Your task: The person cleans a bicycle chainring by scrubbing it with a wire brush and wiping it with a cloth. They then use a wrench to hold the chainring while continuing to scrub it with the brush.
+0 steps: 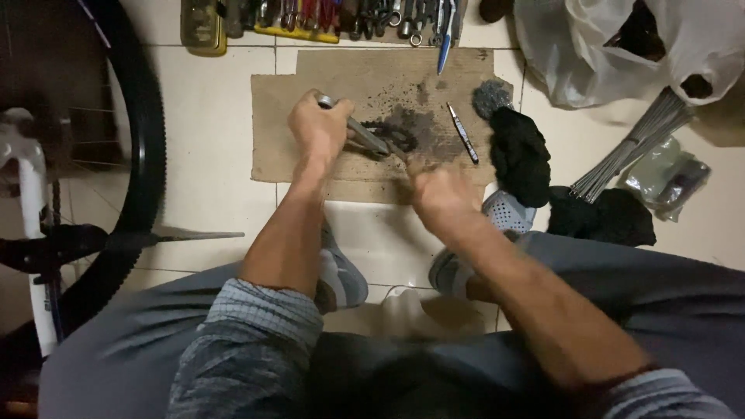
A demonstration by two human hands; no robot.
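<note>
My left hand (318,128) grips a metal tool with a round shiny end (365,138), its shaft pointing right and down onto a dark greasy bicycle chain (396,133). The chain lies bunched on a stained piece of cardboard (295,101) on the tiled floor. My right hand (442,194) is blurred, closed just below the chain and touching its near end; what it grips is hard to make out. I am crouched, with both knees and grey shoes below my arms.
A bicycle wheel (143,155) and white fork (31,194) stand at left. A tray of tools (326,19) lies at the top. A thin metal tool (463,133), steel wool (492,97), black rags (520,155), a bundle of spokes (636,143) and plastic bags (621,46) are at right.
</note>
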